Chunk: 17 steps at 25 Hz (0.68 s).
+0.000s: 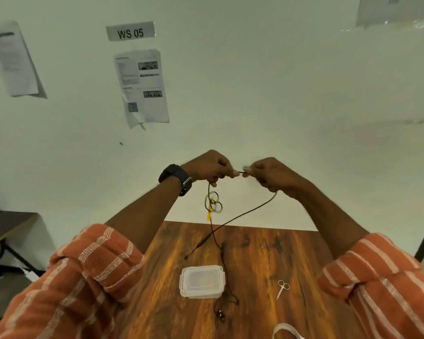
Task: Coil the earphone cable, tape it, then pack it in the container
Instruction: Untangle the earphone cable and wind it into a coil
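Observation:
I hold a black earphone cable [245, 212] up in front of the wall, above the far edge of the wooden table [260, 255]. My left hand [209, 167] and my right hand [271, 173] pinch it close together, a short taut piece between them. Below my left hand hangs a small tangle of loops with a yellow bit [212, 204]. The rest of the cable drops to the table and runs past the clear plastic container [202, 281], whose lid is on. The earbuds [220, 314] lie near the table's front.
Small scissors [282, 288] lie on the table right of the container. A roll of clear tape [288, 331] shows at the bottom edge. Papers and a "WS 05" sign [130, 31] hang on the wall. A dark side table [8, 223] stands at the left.

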Tool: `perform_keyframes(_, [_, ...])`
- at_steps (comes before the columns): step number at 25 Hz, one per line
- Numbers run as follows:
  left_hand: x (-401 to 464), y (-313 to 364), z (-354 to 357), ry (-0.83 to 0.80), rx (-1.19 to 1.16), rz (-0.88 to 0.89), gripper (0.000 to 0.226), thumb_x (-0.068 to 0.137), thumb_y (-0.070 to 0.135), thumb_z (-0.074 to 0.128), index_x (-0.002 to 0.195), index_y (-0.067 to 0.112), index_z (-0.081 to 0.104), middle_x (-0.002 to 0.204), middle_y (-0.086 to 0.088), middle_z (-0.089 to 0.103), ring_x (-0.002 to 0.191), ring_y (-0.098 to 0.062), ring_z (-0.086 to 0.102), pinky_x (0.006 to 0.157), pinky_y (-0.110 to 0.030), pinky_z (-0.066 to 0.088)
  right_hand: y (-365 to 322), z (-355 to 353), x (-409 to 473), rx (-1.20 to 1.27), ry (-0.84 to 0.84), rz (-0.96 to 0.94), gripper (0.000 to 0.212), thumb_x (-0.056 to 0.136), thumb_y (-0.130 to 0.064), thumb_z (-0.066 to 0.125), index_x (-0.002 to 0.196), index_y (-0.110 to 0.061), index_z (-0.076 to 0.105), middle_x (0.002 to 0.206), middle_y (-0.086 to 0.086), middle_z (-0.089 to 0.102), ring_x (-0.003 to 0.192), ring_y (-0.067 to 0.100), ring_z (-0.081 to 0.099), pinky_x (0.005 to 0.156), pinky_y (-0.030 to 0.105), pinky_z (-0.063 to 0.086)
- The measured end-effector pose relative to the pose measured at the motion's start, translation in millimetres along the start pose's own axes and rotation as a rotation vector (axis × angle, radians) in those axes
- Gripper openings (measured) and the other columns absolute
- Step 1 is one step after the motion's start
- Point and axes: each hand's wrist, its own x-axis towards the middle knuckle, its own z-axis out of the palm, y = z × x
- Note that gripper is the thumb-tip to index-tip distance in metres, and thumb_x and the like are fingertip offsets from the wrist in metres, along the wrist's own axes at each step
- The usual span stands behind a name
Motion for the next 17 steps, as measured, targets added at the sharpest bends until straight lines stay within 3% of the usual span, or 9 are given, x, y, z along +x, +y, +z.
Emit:
perform_keyframes(4, [-36.5,-47.2,-35.5,0.077,-0.079,-0.034,0.014,0.083,0.021,0.073,0.076,0.010,0.074,0.069,-0.006,0.065,0.066,-0.017,0.060,0.069,-0.023,0.051,27.5,-40.1,-11.6,0.086,-0.027,0.072,0.033,0.091,-0.036,0.064,0.082,-0.005,0.068,0.057,-0.001,0.024,0.049,0.012,0.017,0.047,0.028,0.012])
perform_keyframes(7, [-51.6,-66.8,-51.5,0.032,0.047,-0.068,0.005,0.082,0.013,0.074,0.081,0.007,0.074,0.070,-0.004,0.069,0.063,-0.013,0.059,0.062,-0.018,0.047,29.9,-59.2,-19.4,0.118,-0.135,0.137,0.031,0.087,-0.037,0.066,0.075,-0.009,0.061,0.057,-0.003,0.022,0.046,0.009,0.016,0.041,0.021,0.013])
perform_keyframes(10, [-56.3,-84.9,-65.7,0.078,0.251,-0.083,0.006,0.081,0.012,0.075,0.087,0.009,0.075,0.068,0.011,0.070,0.056,-0.011,0.062,0.061,-0.019,0.048,42.5,-83.5,-20.2,0.645,-0.326,0.103,0.028,0.085,-0.033,0.068,0.082,-0.006,0.061,0.055,-0.004,0.018,0.041,0.006,0.016,0.030,0.016,0.022])
perform_keyframes(12, [-62.8,-100.1,-76.6,0.213,0.066,-0.114,0.010,0.083,0.009,0.073,0.092,0.005,0.074,0.078,0.007,0.073,0.059,-0.016,0.067,0.067,-0.021,0.055,52.1,-95.6,-21.7,1.073,-0.575,0.069,0.026,0.101,-0.020,0.043,0.104,0.001,0.059,0.057,-0.001,0.027,0.044,0.010,0.026,0.035,0.022,0.030])
perform_keyframes(13, [-67.4,-105.9,-81.7,0.274,-0.082,-0.141,0.010,0.084,0.008,0.073,0.092,0.004,0.073,0.077,0.004,0.072,0.054,-0.016,0.063,0.068,-0.024,0.057,56.7,-100.3,-23.3,1.147,-0.585,0.078,0.029,0.104,-0.014,0.031,0.107,0.000,0.056,0.058,0.000,0.030,0.045,0.011,0.028,0.037,0.024,0.031])
perform_keyframes(15, [-75.4,-114.6,-89.6,0.359,-0.292,-0.194,0.007,0.084,0.007,0.071,0.090,0.004,0.072,0.061,0.006,0.062,0.049,-0.012,0.045,0.061,-0.025,0.055,64.6,-106.3,-27.1,0.998,-0.313,0.146,0.023,0.097,-0.012,0.037,0.093,-0.007,0.058,0.053,-0.004,0.028,0.041,0.007,0.021,0.031,0.019,0.025])
perform_keyframes(17, [-78.2,-118.3,-96.0,0.451,-0.354,-0.183,0.005,0.086,0.007,0.069,0.089,0.005,0.072,0.051,0.009,0.050,0.052,-0.012,0.034,0.048,-0.019,0.040,74.1,-104.3,-31.4,0.802,-0.016,0.234,0.013,0.090,-0.016,0.046,0.080,-0.012,0.053,0.047,-0.008,0.028,0.035,0.004,0.019,0.027,0.015,0.018])
